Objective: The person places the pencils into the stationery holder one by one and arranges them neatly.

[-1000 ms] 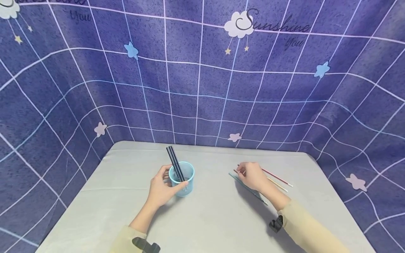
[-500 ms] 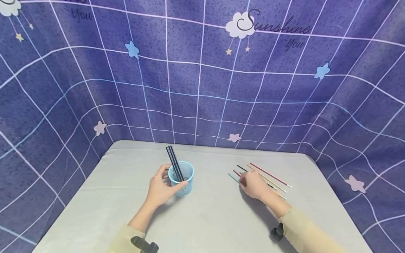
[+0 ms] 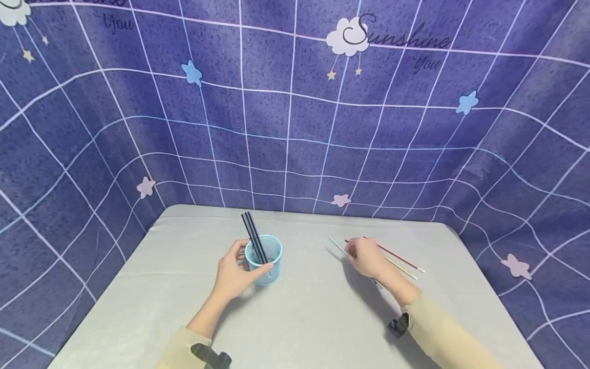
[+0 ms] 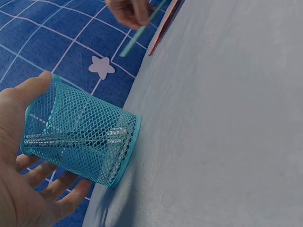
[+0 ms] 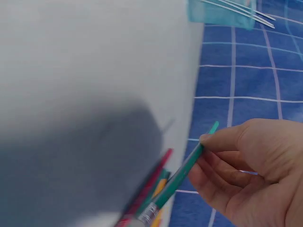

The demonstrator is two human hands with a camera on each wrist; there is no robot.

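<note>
My left hand (image 3: 236, 274) grips a light-blue mesh pencil cup (image 3: 269, 277), thumb near its rim and fingers round the far side. Several dark striped pencils (image 3: 255, 237) lean in the cup, tips up and to the left. Over to the right, my right hand (image 3: 369, 259) pinches a green pencil (image 5: 182, 172) between thumb and fingers. Its silver ferrule and eraser end point down toward the wrist side in the right wrist view. Beneath that hand lie a red pencil (image 3: 401, 258) and a yellow pencil (image 3: 401, 267), with others partly hidden by the hand.
A pale grey cloth covers the table (image 3: 299, 318). Behind it and at both sides hangs a blue-purple curtain (image 3: 286, 123) with a grid and stars. Dark wrist cameras sit on both of the person's sleeves (image 3: 184, 348).
My right hand has taken hold of the green pencil and lifted it off the table, its tip now farther back. The left hand and the cup stay in place.
</note>
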